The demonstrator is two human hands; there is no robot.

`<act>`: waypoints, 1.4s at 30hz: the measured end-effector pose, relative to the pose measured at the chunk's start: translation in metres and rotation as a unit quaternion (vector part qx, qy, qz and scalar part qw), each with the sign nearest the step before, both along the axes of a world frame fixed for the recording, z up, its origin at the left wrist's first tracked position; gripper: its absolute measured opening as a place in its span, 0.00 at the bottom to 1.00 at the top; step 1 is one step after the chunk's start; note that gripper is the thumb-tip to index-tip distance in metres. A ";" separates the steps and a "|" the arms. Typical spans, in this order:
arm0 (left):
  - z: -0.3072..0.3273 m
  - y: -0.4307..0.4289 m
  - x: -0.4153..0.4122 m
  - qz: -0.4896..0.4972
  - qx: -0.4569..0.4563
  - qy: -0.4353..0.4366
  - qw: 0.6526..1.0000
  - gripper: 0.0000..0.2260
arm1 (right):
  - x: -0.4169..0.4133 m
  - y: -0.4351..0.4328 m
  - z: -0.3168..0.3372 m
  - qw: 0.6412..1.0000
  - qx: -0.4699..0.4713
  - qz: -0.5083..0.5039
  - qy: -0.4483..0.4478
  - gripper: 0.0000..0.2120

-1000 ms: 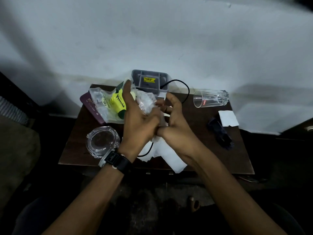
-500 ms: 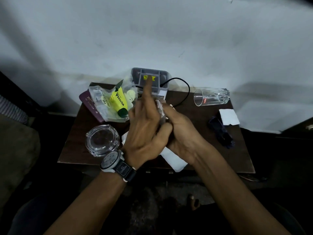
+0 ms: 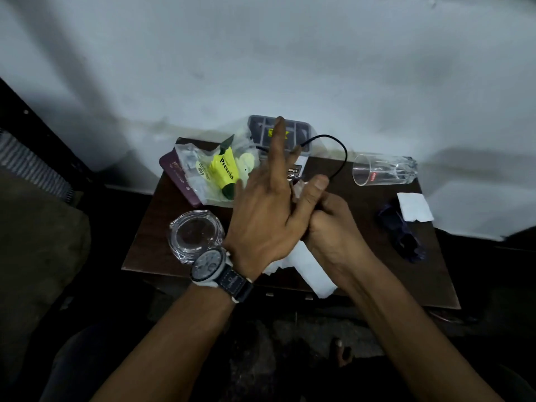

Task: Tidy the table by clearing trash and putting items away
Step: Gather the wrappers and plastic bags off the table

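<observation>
Over the middle of the desk (image 3: 150, 233), the two hands meet. The left hand (image 3: 266, 210) is flat, with its fingers straight and pointing at the far edge. Its thumb lies across the top of the right hand (image 3: 333, 227). The right hand is curled into a fist. A crumpled wrapper (image 3: 298, 187) of clear plastic pokes out between the two hands. It looks like the right hand grips it, but most of it is hidden. A watch (image 3: 213, 266) sits on the left wrist.

Under the hands lies a white paper (image 3: 310, 271), and one end of it hangs over the near edge. By the near left corner stands a glass ashtray (image 3: 197, 236). At the far left corner a clear bag (image 3: 220, 172) (with a yellow pack marked "Premia" inside) lies on a purple booklet (image 3: 177, 175). A grey box (image 3: 298, 132) sits at the middle of the far edge, against the wall (image 3: 290, 68). A black cable (image 3: 339, 158) loops beside it. Near the far right corner a drinking glass (image 3: 383, 171) lies on its side, with its mouth toward the left edge. By the right edge are a small white scrap (image 3: 414, 207) and, just beside it, a dark blue thing (image 3: 403, 236).
</observation>
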State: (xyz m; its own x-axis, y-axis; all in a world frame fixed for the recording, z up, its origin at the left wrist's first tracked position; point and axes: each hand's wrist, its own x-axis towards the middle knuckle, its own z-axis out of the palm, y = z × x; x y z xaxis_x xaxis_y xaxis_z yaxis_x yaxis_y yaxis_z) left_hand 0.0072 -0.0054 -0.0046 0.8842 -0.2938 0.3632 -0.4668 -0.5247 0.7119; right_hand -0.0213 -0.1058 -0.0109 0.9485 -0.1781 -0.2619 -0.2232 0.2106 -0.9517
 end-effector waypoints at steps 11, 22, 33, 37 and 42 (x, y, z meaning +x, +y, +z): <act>-0.008 0.019 -0.006 0.079 -0.011 0.013 0.997 0.39 | 0.007 0.011 0.021 0.940 0.332 0.066 0.049 0.43; -0.009 0.088 0.025 0.186 -0.099 0.086 0.974 0.26 | 0.067 0.041 -0.023 0.960 -0.280 0.019 0.002 0.19; -0.027 0.135 0.043 0.271 -0.177 0.117 0.939 0.22 | 0.090 0.063 -0.071 0.919 -0.377 -0.099 -0.054 0.10; -0.029 0.140 0.049 0.295 -0.219 0.117 0.923 0.22 | 0.087 0.078 -0.063 0.892 -0.440 -0.057 -0.087 0.25; -0.035 0.142 0.050 0.303 -0.222 0.118 0.919 0.23 | 0.077 0.101 -0.065 0.845 -0.527 -0.005 -0.090 0.56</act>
